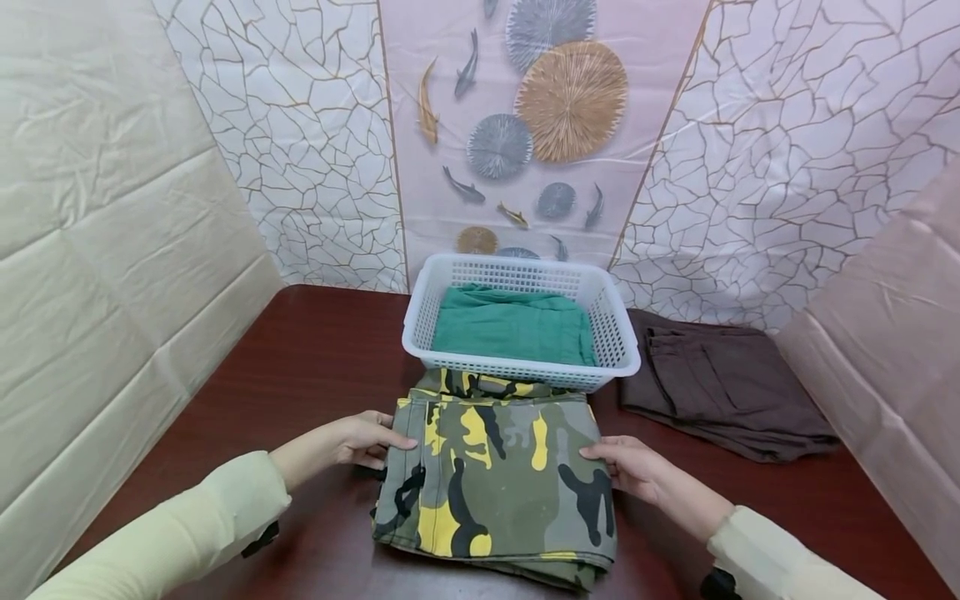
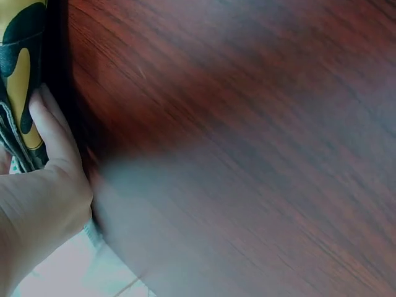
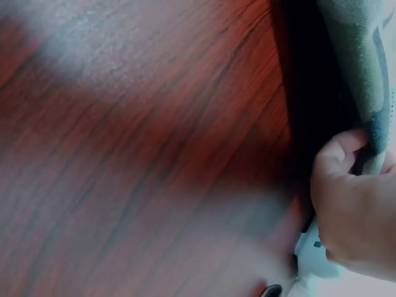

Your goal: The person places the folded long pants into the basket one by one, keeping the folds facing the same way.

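A folded camouflage garment (image 1: 510, 475) in grey, olive, black and yellow lies in front of the basket in the head view. My left hand (image 1: 367, 439) grips its left edge, thumb on top and fingers beneath. On the opposite edge my right hand (image 1: 630, 467) pinches the cloth the same way. In the left wrist view the left hand (image 2: 52, 173) holds the layered edge of the camouflage cloth (image 2: 21, 74). The right wrist view has the right hand (image 3: 352, 192) with its fingers curled around the cloth's edge (image 3: 362, 68).
A white plastic basket (image 1: 517, 367) holding a folded green garment (image 1: 513, 325) stands at the back, right behind the camouflage one. To its right lies a folded dark brown garment (image 1: 720, 383). Fabric-covered walls surround the dark red wooden table (image 1: 315, 350).
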`<action>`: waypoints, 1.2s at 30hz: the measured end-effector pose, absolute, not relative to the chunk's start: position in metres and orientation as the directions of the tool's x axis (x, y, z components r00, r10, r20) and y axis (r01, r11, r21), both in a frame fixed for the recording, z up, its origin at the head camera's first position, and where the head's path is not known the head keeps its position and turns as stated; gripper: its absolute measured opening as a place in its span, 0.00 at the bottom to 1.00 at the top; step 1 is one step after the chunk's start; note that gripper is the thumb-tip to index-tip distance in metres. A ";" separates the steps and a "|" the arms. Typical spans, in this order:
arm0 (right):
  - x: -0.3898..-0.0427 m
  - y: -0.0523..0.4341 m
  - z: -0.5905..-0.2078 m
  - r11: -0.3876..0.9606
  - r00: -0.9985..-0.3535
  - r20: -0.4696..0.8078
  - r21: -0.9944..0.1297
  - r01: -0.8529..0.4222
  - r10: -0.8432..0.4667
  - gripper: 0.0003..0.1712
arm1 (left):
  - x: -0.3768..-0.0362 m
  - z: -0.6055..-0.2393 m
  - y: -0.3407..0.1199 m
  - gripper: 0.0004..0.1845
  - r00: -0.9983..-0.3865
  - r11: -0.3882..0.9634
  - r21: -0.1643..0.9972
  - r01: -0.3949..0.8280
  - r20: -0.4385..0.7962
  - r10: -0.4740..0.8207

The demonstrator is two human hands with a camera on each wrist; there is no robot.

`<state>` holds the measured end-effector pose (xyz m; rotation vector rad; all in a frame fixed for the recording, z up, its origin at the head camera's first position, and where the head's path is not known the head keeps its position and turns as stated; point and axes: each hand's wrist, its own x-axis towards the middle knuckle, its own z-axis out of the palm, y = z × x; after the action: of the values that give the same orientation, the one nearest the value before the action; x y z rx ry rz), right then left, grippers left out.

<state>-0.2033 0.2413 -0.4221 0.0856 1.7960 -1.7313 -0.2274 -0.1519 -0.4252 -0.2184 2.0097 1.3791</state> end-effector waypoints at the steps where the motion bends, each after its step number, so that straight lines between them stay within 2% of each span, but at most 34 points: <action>1: -0.202 0.241 -0.421 0.139 -0.801 -0.474 -0.879 0.457 -0.364 0.07 | -0.227 -0.425 -0.152 0.51 -0.759 0.425 0.764 -0.486 -0.610 0.229; 5: -0.199 0.241 -0.419 0.158 -0.816 -0.470 -0.883 0.442 -0.336 0.11 | -0.225 -0.423 -0.153 0.51 -0.772 0.424 0.772 -0.474 -0.596 0.223; 12: -0.194 0.241 -0.410 0.148 -0.822 -0.457 -0.889 0.433 -0.340 0.11 | -0.221 -0.417 -0.153 0.49 -0.787 0.400 0.787 -0.470 -0.579 0.216; 19: -0.191 0.242 -0.396 0.126 -0.825 -0.438 -0.898 0.422 -0.356 0.08 | -0.216 -0.407 -0.155 0.34 -0.815 0.335 0.839 -0.429 -0.519 0.256; 25: -0.189 0.242 -0.386 0.099 -0.832 -0.419 -0.906 0.413 -0.365 0.07 | -0.212 -0.397 -0.158 0.41 -0.828 0.328 0.860 -0.391 -0.485 0.282; 30: -0.188 0.244 -0.376 0.072 -0.834 -0.394 -0.914 0.399 -0.387 0.08 | -0.213 -0.389 -0.159 0.41 -0.842 0.306 0.885 -0.351 -0.441 0.311; 36: -0.190 0.244 -0.365 0.097 -0.842 -0.378 -0.924 0.371 -0.385 0.07 | -0.215 -0.381 -0.162 0.34 -0.854 0.249 0.917 -0.310 -0.384 0.350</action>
<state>-0.1897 0.2438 -0.3653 -0.0143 1.8362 -1.8002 -0.2148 -0.1619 -0.3811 0.0364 2.0030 1.6511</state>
